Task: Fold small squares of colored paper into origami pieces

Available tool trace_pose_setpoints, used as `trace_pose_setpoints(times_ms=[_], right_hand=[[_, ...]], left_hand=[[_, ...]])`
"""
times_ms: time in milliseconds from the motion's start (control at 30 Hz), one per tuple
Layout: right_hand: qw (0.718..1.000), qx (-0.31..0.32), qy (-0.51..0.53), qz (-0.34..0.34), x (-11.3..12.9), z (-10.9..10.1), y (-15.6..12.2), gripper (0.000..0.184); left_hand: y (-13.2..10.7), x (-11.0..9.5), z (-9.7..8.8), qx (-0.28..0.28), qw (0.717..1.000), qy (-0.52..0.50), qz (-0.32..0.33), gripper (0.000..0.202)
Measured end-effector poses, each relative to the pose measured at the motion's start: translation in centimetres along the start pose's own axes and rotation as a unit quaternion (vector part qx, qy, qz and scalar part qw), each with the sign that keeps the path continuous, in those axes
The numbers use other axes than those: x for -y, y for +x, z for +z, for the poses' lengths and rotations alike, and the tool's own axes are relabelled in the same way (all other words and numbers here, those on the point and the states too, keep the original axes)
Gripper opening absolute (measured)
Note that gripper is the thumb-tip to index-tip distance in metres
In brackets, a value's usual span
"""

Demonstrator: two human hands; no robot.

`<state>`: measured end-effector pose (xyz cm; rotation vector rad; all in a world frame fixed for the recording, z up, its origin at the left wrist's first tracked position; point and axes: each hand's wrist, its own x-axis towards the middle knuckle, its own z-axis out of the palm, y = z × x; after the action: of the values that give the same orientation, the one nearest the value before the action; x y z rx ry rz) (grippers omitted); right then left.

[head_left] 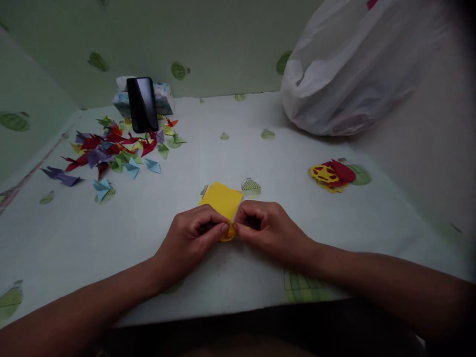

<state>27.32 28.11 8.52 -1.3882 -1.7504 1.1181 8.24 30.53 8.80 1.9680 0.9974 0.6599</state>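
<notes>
A yellow square of paper (223, 198) lies near the front middle of the table, turned slightly, with a folded corner toward me. My left hand (197, 230) pinches its near left side between thumb and forefinger. At the near right edge my right hand (267, 228) is closed too, its thumb and fingertip gripping the paper. Both sets of fingertips almost meet at the lower corner. The fingers partly cover the paper, so its folds there are hard to make out.
Several folded paper cranes (107, 148) in mixed colours lie heaped at the left. Behind them a phone (143, 106) leans on a tissue box (163, 96). Yellow and red paper cutouts (327, 176) sit at the right. A full white plastic bag (334, 89) stands at the back right.
</notes>
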Motion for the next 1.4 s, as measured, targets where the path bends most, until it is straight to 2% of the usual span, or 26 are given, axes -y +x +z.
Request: trace_pose_setpoints(times_ms=[600,1067,1400], right_hand=[[1.0,0.007,-0.014,0.0,0.02,0.12,-0.04,0.015],[0.999,-0.004,-0.045,-0.027,-0.11,0.25,-0.08,0.018],[0.998,-0.019,0.012,-0.066,-0.59,-0.07,0.04,0.01]], left_hand=[[0.08,-0.39,0.25,-0.007,1.0,0.022,-0.016,0.013],[0.33,-0.16,0.09,0.025,0.997,-0.05,-0.055,0.011],[0.3,-0.12,-0.04,-0.004,0.992,-0.094,-0.083,0.011]])
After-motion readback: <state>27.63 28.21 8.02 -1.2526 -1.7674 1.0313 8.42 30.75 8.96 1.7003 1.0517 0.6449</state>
